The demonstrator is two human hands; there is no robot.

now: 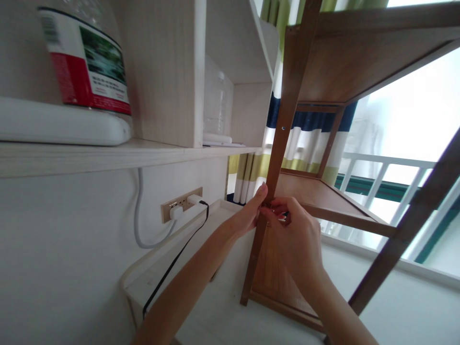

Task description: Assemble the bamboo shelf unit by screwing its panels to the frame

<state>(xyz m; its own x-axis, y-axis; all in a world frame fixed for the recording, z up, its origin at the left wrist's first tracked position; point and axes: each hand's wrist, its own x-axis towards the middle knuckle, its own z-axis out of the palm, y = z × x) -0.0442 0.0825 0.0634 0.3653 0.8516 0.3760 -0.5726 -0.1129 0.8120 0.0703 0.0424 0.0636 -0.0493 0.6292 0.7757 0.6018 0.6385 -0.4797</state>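
Note:
A brown wooden shelf rack (280, 148) stands tilted in my view, its front post running down between my hands. My left hand (249, 215) grips that post from the left, thumb up along its edge and the other fingers mostly hidden behind it. From the right, my right hand (296, 232) pinches at the post just below the middle shelf (323, 194). Whatever sits between its thumb and forefinger is too small to make out; a bit of red shows by the curled fingers. Higher up the post, a small metal-looking hole or fastener (283, 128) is visible.
At the left are a pale wall shelf (161, 155), a labelled plastic bottle (89, 67) and a white flat object (64, 122). Below, an outlet strip (182, 203) holds plugs; a black cord (176, 258) crosses a white surface. Striped curtains (247, 172) and a white railing (381, 177) stand behind.

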